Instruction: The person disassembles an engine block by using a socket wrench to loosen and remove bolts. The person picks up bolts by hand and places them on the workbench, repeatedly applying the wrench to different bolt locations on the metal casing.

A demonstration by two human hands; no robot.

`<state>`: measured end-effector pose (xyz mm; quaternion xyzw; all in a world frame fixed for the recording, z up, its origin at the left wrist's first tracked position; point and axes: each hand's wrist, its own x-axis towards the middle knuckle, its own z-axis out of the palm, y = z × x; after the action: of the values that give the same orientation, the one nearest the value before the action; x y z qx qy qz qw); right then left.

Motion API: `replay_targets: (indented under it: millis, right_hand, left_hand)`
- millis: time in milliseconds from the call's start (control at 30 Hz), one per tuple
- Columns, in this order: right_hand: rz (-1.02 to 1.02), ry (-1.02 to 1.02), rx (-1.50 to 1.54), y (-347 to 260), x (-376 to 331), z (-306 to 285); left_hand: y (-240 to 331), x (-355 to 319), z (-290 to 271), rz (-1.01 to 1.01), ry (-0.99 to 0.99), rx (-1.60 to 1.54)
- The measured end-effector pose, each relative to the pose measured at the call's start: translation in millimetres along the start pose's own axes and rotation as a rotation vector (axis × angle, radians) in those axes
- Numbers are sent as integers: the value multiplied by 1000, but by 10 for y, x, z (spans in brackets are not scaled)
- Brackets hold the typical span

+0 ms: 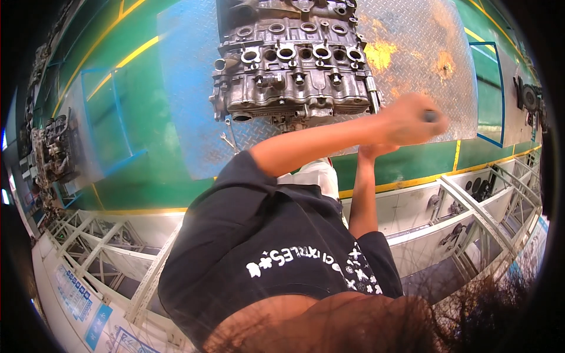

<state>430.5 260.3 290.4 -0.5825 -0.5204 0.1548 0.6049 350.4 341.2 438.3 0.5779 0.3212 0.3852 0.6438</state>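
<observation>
Clenching fingers of left hand [414,119] round dark-ended handle [430,116]; cannot tell grip of right hand [379,149], partly hidden beneath. Held crosswise, likely for leverage, near engine [297,88], set ports-up on plated table [191,112], presumably for access.

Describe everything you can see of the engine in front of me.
The engine is a bulky grey metal assembly, darkened in places, sitting over the patterned metal plate, its far part cut off by the picture's top edge. Four pale-rimmed round openings line up across it, with another row of round openings beyond and bolts nearer you. A shiny rod shows at its right end, near your blurred left hand; whether they touch is unclear.
</observation>
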Motion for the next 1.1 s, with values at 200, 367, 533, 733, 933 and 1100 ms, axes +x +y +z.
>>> replay_targets:
  millis: [200, 367, 533, 733, 933, 1100]
  right_hand:
    - [-527, -222, -517, -422, 158, 169]
    - [-37, 54, -137, -7, -155, 94]
    - [326, 342, 140, -357, 39, 289]
    - [418, 219, 350, -382, 75, 179]
    - [-292, -128, -435, -117, -16, -10]
    - [-394, -348, -444, -498, 171, 104]
  left_hand:
    - [-692, -1048, -930, 463, 188, -916]
    - [18, -27, -310, 21, -57, -118]
    - [-21, 1037, 508, -306, -431, 181]
    - [-252, 963, 750, -253, -169, 224]
    - [-387, -383, -755, 567, 99, 319]
    - [-498, -915, -1006, 401, 144, -634]
